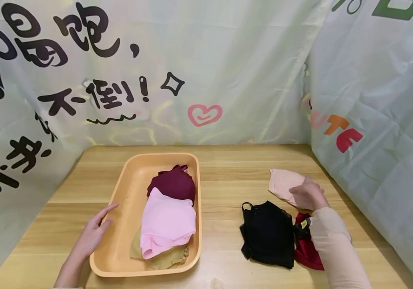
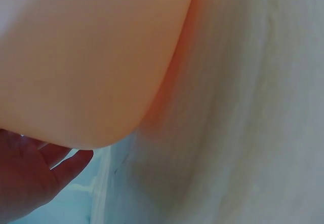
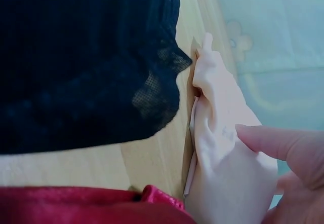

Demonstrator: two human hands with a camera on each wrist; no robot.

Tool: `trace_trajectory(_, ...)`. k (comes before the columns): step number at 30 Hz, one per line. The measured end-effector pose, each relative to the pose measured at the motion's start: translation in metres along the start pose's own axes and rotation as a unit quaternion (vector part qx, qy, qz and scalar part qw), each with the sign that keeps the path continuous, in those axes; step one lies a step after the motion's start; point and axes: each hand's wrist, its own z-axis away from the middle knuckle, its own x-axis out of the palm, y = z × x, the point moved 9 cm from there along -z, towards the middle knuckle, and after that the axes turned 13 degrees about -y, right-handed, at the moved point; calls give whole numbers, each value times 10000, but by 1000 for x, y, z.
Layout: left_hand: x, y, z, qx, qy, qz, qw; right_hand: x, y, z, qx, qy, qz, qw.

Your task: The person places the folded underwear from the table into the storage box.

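Note:
My left hand (image 1: 92, 233) is at the left rim of an orange plastic tray (image 1: 119, 228), fingers loosely extended; the left wrist view shows them beside the tray's edge. Inside the tray lie a maroon bra (image 1: 173, 184), a folded pink garment (image 1: 168, 220) and an olive-yellow garment (image 1: 170, 259) partly under the pink one. On the right, my right hand (image 1: 309, 193) pinches the right side of a pale pink folded garment (image 1: 282, 182). In the right wrist view its thumb lies on the cloth (image 3: 223, 168), with other fingers partly hidden behind the edge.
A black folded garment (image 1: 267, 235) with a thin strap and lace trim lies nearer than the pale pink one. Beside it is a red satin garment (image 1: 305, 249), partly covered by my right forearm. Printed curtains (image 1: 249, 80) border the wooden table (image 1: 224, 168) at the back and sides.

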Motion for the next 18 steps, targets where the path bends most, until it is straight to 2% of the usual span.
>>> trace_trajectory(3, 0, 0, 0, -6, 21, -2, 10000, 5, -2, 1, -329, -271, -627, 9971)
trace_trajectory(6, 0, -1, 1, -53, 24, 15, 10000, 10, -3, 2, -637, -483, -1329, 9879)
trace_trajectory(9, 1, -1, 1, -50, 17, 39, 10000, 13, -2, 1, -729, -573, -1768, 9799)
trace_trajectory(18, 1, 1, 1, 92, 21, 147, 9998, 7, -1, 1, -681, -355, -1849, 9798)
